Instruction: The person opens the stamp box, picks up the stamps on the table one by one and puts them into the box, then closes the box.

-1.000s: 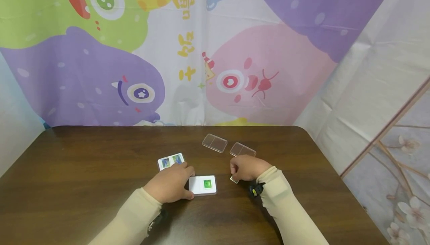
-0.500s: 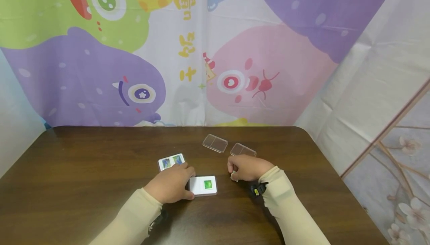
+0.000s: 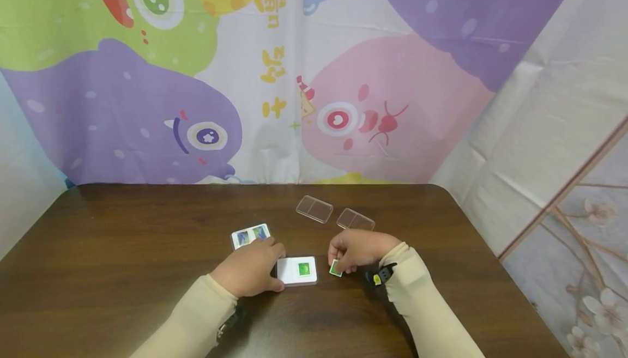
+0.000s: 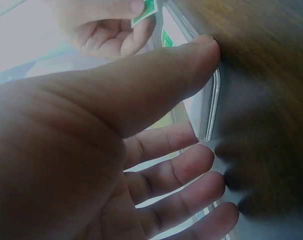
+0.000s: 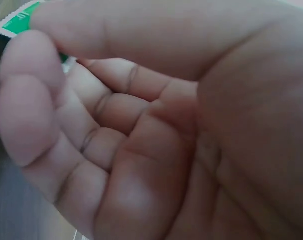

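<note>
Between my right hand's (image 3: 362, 249) thumb and index finger is a small green stamp (image 3: 335, 269) with a white perforated border. In the right wrist view the thumb covers part of that stamp (image 5: 15, 21), and the other fingers curl into the palm. My left hand (image 3: 251, 268) holds the left end of a flat clear case (image 3: 288, 278) on the table. Its thumb (image 4: 199, 57) lies along the near edge, the index finger at the end. White backing fills the case, with another green stamp (image 3: 305, 269) on its right half.
Beyond the left hand lies a second case (image 3: 237, 242) with two blue-green stamps, partly covered by the fingers. Two transparent divided covers (image 3: 314, 209) lie farther back, one just behind the right hand. A printed cloth (image 3: 275, 156) hangs behind the brown table (image 3: 122, 249).
My right hand has moved slightly left toward the held case and turned, so the stamp's green face now shows. The left hand and the case have stayed in place.
</note>
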Demonstrator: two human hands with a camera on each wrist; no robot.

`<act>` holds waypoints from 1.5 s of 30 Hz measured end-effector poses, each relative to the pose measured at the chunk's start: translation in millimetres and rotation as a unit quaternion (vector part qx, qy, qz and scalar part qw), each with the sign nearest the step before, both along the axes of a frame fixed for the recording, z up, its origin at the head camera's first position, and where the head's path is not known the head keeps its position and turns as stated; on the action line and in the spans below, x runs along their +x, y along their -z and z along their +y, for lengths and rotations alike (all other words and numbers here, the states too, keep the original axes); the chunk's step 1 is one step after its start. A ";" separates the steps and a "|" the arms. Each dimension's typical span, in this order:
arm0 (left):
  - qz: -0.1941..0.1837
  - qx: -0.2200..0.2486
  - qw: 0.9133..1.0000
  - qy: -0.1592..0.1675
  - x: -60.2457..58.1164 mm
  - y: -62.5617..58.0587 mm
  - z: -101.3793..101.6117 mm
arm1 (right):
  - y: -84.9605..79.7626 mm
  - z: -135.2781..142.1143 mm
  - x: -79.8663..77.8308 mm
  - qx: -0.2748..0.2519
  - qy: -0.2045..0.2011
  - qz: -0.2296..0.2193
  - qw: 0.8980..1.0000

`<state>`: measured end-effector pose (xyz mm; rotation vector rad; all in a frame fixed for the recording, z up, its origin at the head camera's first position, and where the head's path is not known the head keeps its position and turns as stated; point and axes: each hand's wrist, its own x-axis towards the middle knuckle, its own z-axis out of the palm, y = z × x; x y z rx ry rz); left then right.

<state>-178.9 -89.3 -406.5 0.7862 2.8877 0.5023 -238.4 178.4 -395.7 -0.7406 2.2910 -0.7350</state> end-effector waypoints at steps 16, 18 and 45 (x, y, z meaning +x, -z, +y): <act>0.003 -0.007 1.000 0.002 -1.8 -0.5 1.6 | 0.4 1.7 -4.8 0.093 0.040 0.147 0.984; 0.003 -0.007 1.000 0.004 -1.7 -0.9 1.9 | 1.2 1.9 -5.4 0.100 0.047 0.158 0.981; 0.031 -0.009 0.999 0.025 -2.2 1.0 0.4 | -0.4 1.6 -8.3 0.062 0.040 0.233 0.970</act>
